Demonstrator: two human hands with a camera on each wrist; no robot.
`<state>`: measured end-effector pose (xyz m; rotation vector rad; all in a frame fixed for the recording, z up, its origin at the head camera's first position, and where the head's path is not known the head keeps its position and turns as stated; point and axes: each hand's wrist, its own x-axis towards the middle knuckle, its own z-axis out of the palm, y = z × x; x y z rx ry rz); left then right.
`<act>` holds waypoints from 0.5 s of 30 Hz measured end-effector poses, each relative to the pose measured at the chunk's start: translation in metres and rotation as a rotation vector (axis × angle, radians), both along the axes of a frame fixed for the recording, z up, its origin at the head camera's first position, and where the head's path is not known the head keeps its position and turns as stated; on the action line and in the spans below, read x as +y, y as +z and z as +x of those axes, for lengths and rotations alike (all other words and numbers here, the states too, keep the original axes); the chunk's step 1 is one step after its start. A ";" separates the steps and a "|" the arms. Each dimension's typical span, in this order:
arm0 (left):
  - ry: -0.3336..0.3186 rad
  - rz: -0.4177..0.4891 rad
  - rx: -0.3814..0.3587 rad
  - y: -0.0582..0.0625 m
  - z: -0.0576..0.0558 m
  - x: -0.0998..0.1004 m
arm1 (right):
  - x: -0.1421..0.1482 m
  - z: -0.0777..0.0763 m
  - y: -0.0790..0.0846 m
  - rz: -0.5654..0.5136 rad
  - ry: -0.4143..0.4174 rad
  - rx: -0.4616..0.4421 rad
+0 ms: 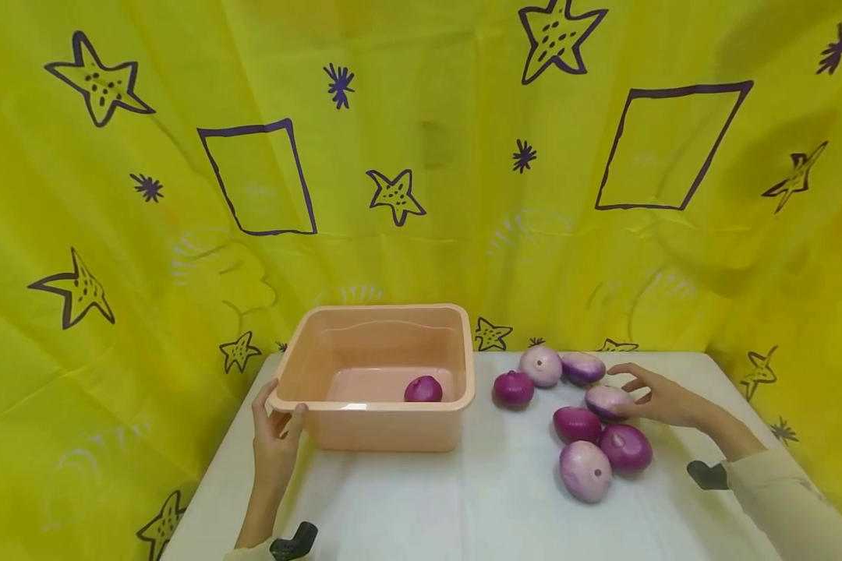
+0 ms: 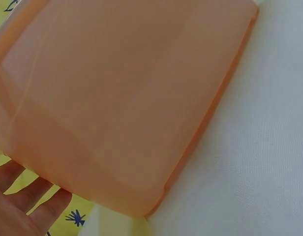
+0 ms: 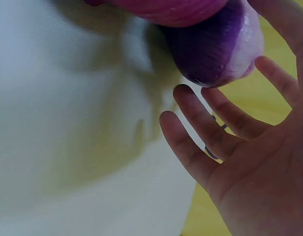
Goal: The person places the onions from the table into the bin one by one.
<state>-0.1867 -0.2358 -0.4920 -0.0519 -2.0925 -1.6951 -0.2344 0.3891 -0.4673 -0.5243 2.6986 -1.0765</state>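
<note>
My left hand [image 1: 277,436] holds the near left corner of a peach plastic basin [image 1: 386,431], thumb at the front rim and fingers along the left side. In the left wrist view those fingers [image 2: 50,206] lie against the basin wall [image 2: 107,98]. One dark purple onion [image 1: 423,389] lies inside the basin. My right hand [image 1: 666,399] reaches in from the right with its fingers spread, right at a pale purple onion [image 1: 609,401]. The right wrist view shows straight fingers [image 3: 191,152] beside a purple-and-white onion [image 3: 215,46].
Several more onions surround that one: a dark pair [image 1: 626,449] and a pale one [image 1: 585,471] nearer, others [image 1: 513,389] farther back. They lie on a white-covered table [image 1: 505,506]. A yellow patterned curtain [image 1: 449,265] hangs behind and at both sides.
</note>
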 end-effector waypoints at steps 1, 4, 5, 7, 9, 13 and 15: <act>0.001 0.001 0.000 0.000 0.000 0.000 | 0.000 0.000 -0.002 -0.003 0.016 0.007; 0.011 -0.001 0.000 -0.001 -0.001 0.000 | 0.000 -0.001 -0.006 -0.006 0.044 0.026; 0.016 -0.003 -0.001 -0.002 -0.002 0.000 | -0.001 -0.002 -0.007 -0.010 0.055 0.031; 0.024 -0.010 -0.003 -0.002 -0.002 0.000 | -0.001 -0.003 -0.009 -0.011 0.065 0.039; 0.026 -0.013 0.000 -0.003 -0.002 0.001 | -0.001 -0.004 -0.010 -0.016 0.069 0.043; 0.027 -0.021 0.002 -0.003 -0.002 0.001 | -0.001 -0.006 -0.011 -0.023 0.075 0.029; 0.032 -0.023 0.000 -0.003 -0.002 0.001 | -0.001 -0.007 -0.012 -0.030 0.078 0.013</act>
